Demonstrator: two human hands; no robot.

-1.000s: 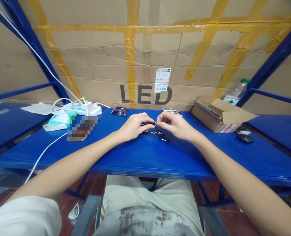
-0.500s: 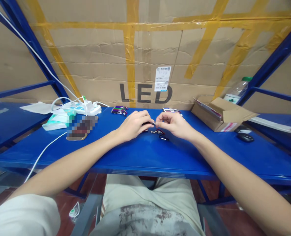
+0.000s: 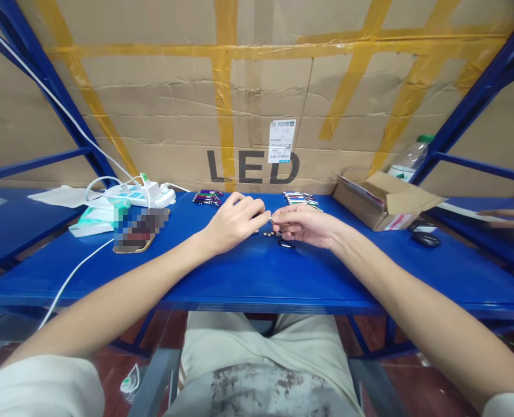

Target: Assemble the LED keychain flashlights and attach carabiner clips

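My left hand (image 3: 236,220) and my right hand (image 3: 306,225) meet over the middle of the blue metal table (image 3: 239,272). Both pinch a small dark tube-shaped piece with a metal end (image 3: 270,219) between their fingertips. Under the hands lie several small silver button-like parts (image 3: 269,234) and a dark clip (image 3: 286,244). One bundle of small coloured tubes (image 3: 208,198) lies behind my left hand. Another such bundle (image 3: 299,198) lies behind my right hand.
A white power strip (image 3: 146,194) with cables, a tissue pack (image 3: 92,220) and a blurred flat object (image 3: 137,230) sit at the left. An open cardboard box (image 3: 385,202), a plastic bottle (image 3: 407,159) and a dark mouse (image 3: 425,238) are at the right. Another person's hand (image 3: 509,217) shows far right.
My view has shifted slightly to the right. My right hand has turned palm-up and dropped a little. Another person's hand has come into view at the far right.
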